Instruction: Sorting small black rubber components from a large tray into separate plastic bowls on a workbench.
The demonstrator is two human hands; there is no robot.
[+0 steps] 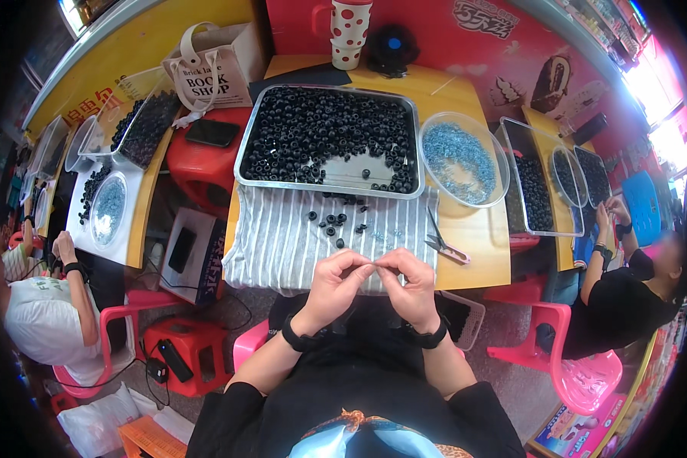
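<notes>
Above the near edge of a grey-and-white striped cloth (263,248), my left hand (333,285) and my right hand (411,287) meet, thumbs and fingertips pinched together. Whatever lies between the fingertips is too small to make out. Several loose black beads (331,220) are scattered on the cloth just beyond the hands, with a few tiny pale blue beads beside them. Farther back stands a clear tray (324,188) full of black beads (305,126). To its right, a round clear bowl (505,172) holds small blue beads (441,153). Thread snips (450,250) lie right of my right hand.
A red stool (198,164) with a dark phone (212,133) and a tote bag (229,57) is at the back left. A polka-dot tumbler (349,34) stands behind the tray. Two people, one at the left (53,320) and one at the right (626,305), sit at bead-laden tables.
</notes>
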